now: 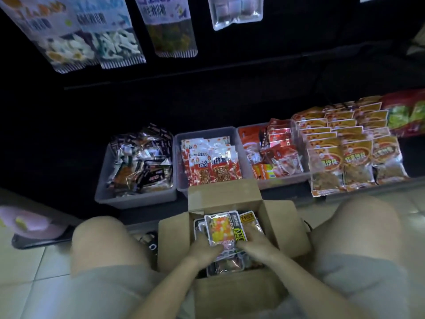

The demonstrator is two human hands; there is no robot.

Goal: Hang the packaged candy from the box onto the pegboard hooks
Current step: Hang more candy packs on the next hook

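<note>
An open cardboard box stands on the floor between my knees, filled with several candy packets. The top candy packet shows yellow and orange sweets behind a clear window. My left hand grips its lower left corner, and my right hand holds its lower right edge. Both hands are inside the box. Hanging candy bags fill the dark pegboard at the top of the view; the hooks themselves are out of sight.
Grey bins of snack packets line the low shelf ahead, with stacked orange packets to the right. A purple object lies on a dark tray at the left. The floor is pale tile.
</note>
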